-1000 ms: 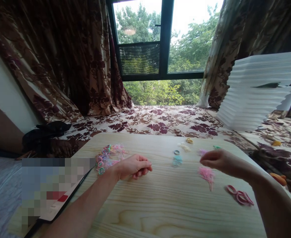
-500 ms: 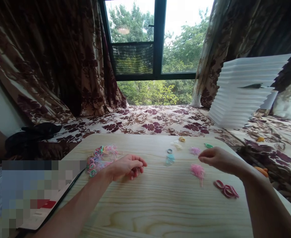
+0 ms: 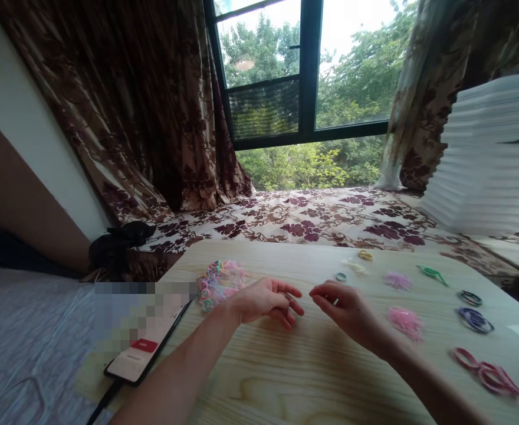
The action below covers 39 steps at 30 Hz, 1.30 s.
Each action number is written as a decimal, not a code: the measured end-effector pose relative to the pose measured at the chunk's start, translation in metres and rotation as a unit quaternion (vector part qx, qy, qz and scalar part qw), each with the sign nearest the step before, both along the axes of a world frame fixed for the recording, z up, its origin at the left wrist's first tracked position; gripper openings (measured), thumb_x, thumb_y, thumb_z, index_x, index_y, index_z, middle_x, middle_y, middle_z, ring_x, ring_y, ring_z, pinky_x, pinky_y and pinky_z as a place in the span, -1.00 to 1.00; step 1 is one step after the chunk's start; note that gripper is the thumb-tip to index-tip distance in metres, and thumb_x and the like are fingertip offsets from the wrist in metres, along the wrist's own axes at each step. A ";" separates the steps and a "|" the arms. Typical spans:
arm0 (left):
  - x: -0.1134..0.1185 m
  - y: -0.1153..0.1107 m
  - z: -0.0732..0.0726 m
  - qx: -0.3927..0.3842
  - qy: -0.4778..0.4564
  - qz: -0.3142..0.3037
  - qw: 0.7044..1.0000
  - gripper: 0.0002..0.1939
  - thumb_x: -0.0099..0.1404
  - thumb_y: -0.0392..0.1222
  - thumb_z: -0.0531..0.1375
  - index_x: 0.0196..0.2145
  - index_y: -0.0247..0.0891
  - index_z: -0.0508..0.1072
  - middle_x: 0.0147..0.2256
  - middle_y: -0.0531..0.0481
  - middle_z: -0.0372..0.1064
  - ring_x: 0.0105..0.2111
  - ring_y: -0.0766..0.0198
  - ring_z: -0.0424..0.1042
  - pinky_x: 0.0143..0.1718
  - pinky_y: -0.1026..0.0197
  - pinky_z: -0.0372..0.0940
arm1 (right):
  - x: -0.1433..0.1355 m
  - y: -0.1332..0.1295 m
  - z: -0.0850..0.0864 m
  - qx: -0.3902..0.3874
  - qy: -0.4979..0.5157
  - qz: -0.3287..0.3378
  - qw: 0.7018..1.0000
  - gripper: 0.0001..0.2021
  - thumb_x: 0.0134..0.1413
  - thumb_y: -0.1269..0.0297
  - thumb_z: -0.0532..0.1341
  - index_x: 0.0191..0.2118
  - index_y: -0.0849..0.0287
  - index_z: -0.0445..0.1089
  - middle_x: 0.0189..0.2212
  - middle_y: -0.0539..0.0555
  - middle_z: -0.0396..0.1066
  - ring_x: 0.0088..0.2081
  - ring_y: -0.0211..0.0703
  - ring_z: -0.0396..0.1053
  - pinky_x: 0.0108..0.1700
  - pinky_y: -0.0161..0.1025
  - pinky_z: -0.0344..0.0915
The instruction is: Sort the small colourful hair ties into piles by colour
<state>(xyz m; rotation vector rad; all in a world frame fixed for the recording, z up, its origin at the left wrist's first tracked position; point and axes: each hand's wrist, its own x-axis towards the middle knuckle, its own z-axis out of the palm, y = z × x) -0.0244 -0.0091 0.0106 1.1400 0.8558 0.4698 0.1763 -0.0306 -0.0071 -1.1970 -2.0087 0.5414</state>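
Observation:
My left hand [image 3: 273,302] is over the middle of the wooden table, fingers curled, with something small at the fingertips that I cannot make out. Facing it closely, my right hand [image 3: 345,307] has thumb and forefinger drawn together; whatever they pinch is too small to tell. A mixed pile of small colourful elastic bands [image 3: 219,284] lies beyond my left wrist. Right of my right hand are a pink band pile [image 3: 405,323] and a paler lilac-pink pile [image 3: 397,280]. A grey-teal ring [image 3: 341,277] and a cream pile [image 3: 354,267] lie just behind it.
Along the right lie green bands [image 3: 433,274], a black band [image 3: 470,298], purple bands [image 3: 476,320] and red bands [image 3: 489,375]. Yellow bands [image 3: 364,255] are at the back. A phone [image 3: 147,345] rests at the left edge; a white foam stack [image 3: 485,159] stands beyond the table.
My right hand has left the lilac-pink pile and come left, close to my left hand. The view has turned left, bringing more of the phone and bed into sight.

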 end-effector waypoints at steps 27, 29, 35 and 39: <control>0.006 -0.006 0.004 0.037 0.043 -0.041 0.998 -0.67 -0.03 -0.33 0.18 -0.22 -0.35 0.42 -0.48 -0.02 0.44 -0.64 0.45 0.33 -0.50 0.31 0.26 | -0.016 -0.011 -0.003 0.016 -0.010 0.031 0.999 -0.80 0.06 0.25 0.12 -0.28 0.13 0.49 -0.47 0.03 0.39 -0.53 -0.29 0.28 -0.51 -0.36 0.20; 0.006 -0.007 0.005 0.038 0.044 -0.038 0.998 -0.66 -0.02 -0.31 0.19 -0.21 -0.35 0.42 -0.47 -0.02 0.44 -0.64 0.45 0.33 -0.49 0.31 0.26 | -0.016 -0.011 -0.004 0.014 -0.020 0.033 0.999 -0.80 0.07 0.25 0.12 -0.32 0.13 0.49 -0.47 0.03 0.38 -0.52 -0.29 0.28 -0.50 -0.36 0.20; 0.008 -0.008 0.007 0.039 0.055 -0.031 0.997 -0.63 -0.03 -0.31 0.19 -0.19 -0.36 0.41 -0.47 -0.02 0.45 -0.64 0.46 0.32 -0.50 0.31 0.27 | -0.019 -0.013 -0.002 0.030 -0.040 0.037 0.998 -0.76 0.10 0.26 0.09 -0.47 0.15 0.46 -0.50 0.01 0.33 -0.52 -0.31 0.26 -0.51 -0.38 0.17; 0.008 -0.005 0.005 0.048 0.055 -0.001 0.997 -0.58 -0.04 -0.31 0.17 -0.14 -0.37 0.35 -0.49 -0.01 0.44 -0.64 0.41 0.33 -0.57 0.32 0.25 | -0.014 -0.009 0.002 0.038 -0.031 0.020 0.999 -0.75 0.10 0.23 0.09 -0.48 0.17 0.43 -0.52 0.02 0.31 -0.53 -0.30 0.25 -0.50 -0.36 0.18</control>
